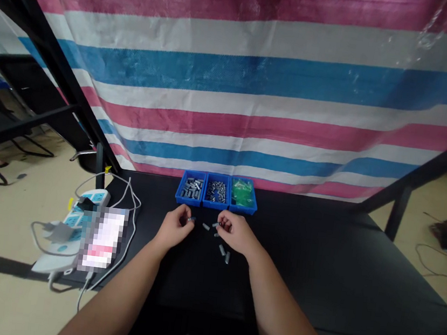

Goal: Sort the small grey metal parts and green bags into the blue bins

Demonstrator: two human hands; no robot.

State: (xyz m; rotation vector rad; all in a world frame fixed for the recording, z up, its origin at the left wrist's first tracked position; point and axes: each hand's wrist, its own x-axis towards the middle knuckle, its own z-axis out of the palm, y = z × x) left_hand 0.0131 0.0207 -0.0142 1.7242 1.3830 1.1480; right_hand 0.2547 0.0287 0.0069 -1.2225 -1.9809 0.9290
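My left hand (175,227) is closed, thumb and forefinger pinching a small grey metal cylinder (191,219) whose end shows at the fingertips. My right hand (236,233) is also closed, its fingers curled together over the black tabletop. At its fingertips lies a short metal cylinder (215,224); whether the fingers grip that one or another small part, I cannot tell. Between the hands a loose metal cylinder (206,227) rests on the table. Two more cylinders (222,250) lie nearer to me, below the right hand.
Behind the hands stand three blue bins side by side: one with metal cylinders (191,188), one with small metal parts (216,191), one with green plastic bags (242,192). A white power strip (57,261) with cables lies left on the black table (317,266). Striped sheeting (238,77) hangs behind.
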